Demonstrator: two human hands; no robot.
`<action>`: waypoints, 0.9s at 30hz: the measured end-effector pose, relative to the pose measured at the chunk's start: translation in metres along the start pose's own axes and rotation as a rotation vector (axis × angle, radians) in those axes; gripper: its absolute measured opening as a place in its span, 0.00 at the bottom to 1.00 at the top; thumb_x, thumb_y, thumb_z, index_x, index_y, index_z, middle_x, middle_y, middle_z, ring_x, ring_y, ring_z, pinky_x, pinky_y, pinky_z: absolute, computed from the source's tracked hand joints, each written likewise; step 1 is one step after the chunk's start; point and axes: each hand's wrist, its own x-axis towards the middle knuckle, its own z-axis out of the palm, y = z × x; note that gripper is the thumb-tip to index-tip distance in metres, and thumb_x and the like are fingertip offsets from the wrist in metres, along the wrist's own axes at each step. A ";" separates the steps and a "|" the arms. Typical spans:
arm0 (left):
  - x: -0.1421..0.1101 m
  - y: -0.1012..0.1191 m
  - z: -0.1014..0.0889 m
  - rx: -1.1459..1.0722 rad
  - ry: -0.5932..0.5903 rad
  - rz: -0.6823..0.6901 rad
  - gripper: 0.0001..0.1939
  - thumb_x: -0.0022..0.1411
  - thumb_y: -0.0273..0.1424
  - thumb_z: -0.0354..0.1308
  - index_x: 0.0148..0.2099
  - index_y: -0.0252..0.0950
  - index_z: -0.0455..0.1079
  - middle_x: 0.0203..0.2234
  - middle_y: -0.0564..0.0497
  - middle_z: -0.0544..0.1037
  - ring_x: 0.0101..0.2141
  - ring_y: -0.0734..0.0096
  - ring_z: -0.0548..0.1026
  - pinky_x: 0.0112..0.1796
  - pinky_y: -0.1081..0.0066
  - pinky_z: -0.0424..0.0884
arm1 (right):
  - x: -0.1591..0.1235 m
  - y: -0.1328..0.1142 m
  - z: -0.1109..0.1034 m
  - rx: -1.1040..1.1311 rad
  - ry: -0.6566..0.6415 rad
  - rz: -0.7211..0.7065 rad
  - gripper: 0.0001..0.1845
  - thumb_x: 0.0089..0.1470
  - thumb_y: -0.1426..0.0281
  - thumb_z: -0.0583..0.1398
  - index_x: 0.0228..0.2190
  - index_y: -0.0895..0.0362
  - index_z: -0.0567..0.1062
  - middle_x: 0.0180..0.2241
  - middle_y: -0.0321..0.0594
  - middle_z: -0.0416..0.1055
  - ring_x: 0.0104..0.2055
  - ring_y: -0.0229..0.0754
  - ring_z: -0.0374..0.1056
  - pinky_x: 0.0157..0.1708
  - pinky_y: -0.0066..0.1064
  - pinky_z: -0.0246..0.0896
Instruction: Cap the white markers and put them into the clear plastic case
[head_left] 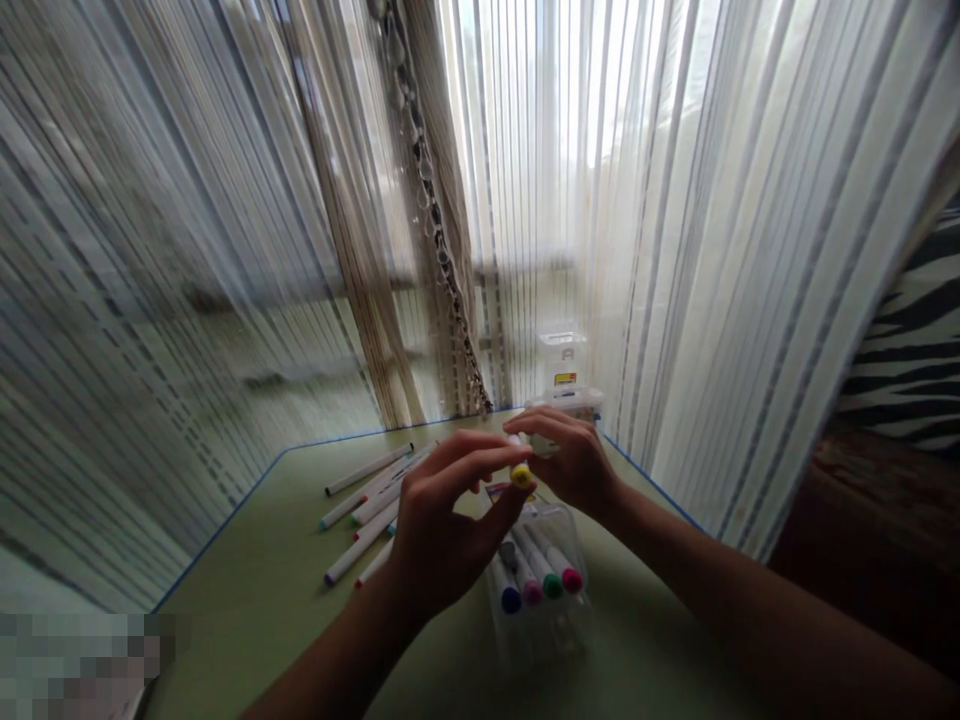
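Observation:
Both hands are raised over a green table [270, 600] and meet on one white marker with a yellow cap [520, 474]. My left hand [442, 530] pinches the yellow-capped end between thumb and fingers. My right hand [574, 460] grips the marker's other end with curled fingers. Just below them lies a clear plastic marker case [547, 610] with several markers in it, their blue, pink, green and magenta caps [540, 588] facing me. Several loose white markers [367, 500] lie on the table to the left of my left hand.
A clear plastic box with a yellow label [564, 372] stands at the table's far edge by the window. Striped sheer curtains [712, 250] hang close around the table on the left, back and right. A zebra-pattern fabric [911, 340] shows at the far right.

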 end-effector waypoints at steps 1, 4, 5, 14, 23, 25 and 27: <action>0.000 0.000 0.000 0.001 0.004 -0.002 0.17 0.57 0.22 0.66 0.49 0.40 0.76 0.41 0.49 0.78 0.34 0.73 0.73 0.33 0.72 0.71 | 0.000 0.000 0.000 -0.004 -0.004 0.004 0.07 0.55 0.73 0.63 0.37 0.55 0.79 0.37 0.45 0.80 0.41 0.47 0.76 0.43 0.39 0.70; 0.000 -0.001 0.000 -0.003 0.018 -0.002 0.17 0.57 0.22 0.66 0.48 0.40 0.76 0.40 0.49 0.78 0.33 0.74 0.73 0.32 0.73 0.71 | 0.000 0.000 -0.001 -0.012 -0.008 0.016 0.07 0.55 0.73 0.63 0.38 0.56 0.79 0.37 0.46 0.80 0.41 0.48 0.77 0.43 0.40 0.71; 0.000 -0.001 0.000 -0.008 0.021 -0.004 0.17 0.57 0.22 0.66 0.48 0.40 0.76 0.40 0.49 0.78 0.33 0.75 0.73 0.31 0.73 0.71 | 0.000 0.000 -0.001 -0.013 -0.006 0.020 0.08 0.55 0.73 0.63 0.38 0.56 0.79 0.38 0.46 0.80 0.41 0.48 0.77 0.44 0.40 0.71; 0.001 -0.008 -0.004 -0.049 0.137 -0.124 0.12 0.58 0.25 0.65 0.46 0.38 0.77 0.38 0.49 0.77 0.33 0.73 0.74 0.33 0.72 0.72 | -0.001 0.008 0.002 -0.039 -0.010 0.036 0.10 0.56 0.67 0.65 0.41 0.55 0.81 0.37 0.45 0.81 0.38 0.46 0.77 0.40 0.38 0.71; 0.005 -0.045 -0.008 -0.437 0.408 -0.550 0.11 0.57 0.35 0.66 0.37 0.32 0.74 0.21 0.56 0.72 0.18 0.83 0.64 0.19 0.79 0.60 | -0.001 0.007 0.001 -0.029 -0.021 0.103 0.10 0.58 0.64 0.64 0.37 0.57 0.81 0.29 0.40 0.78 0.25 0.38 0.72 0.28 0.31 0.67; 0.005 -0.050 -0.007 -0.489 0.419 -0.611 0.11 0.56 0.35 0.67 0.35 0.32 0.72 0.20 0.56 0.72 0.17 0.82 0.65 0.19 0.78 0.61 | -0.001 0.006 0.001 -0.010 -0.018 0.118 0.10 0.58 0.63 0.64 0.36 0.57 0.81 0.28 0.40 0.78 0.26 0.38 0.71 0.27 0.30 0.67; 0.003 -0.054 -0.006 -0.523 0.415 -0.670 0.12 0.55 0.35 0.67 0.34 0.32 0.71 0.20 0.56 0.73 0.17 0.81 0.65 0.19 0.78 0.62 | -0.001 0.005 0.002 0.014 -0.005 0.143 0.11 0.58 0.62 0.64 0.36 0.57 0.80 0.28 0.41 0.77 0.26 0.38 0.71 0.26 0.30 0.68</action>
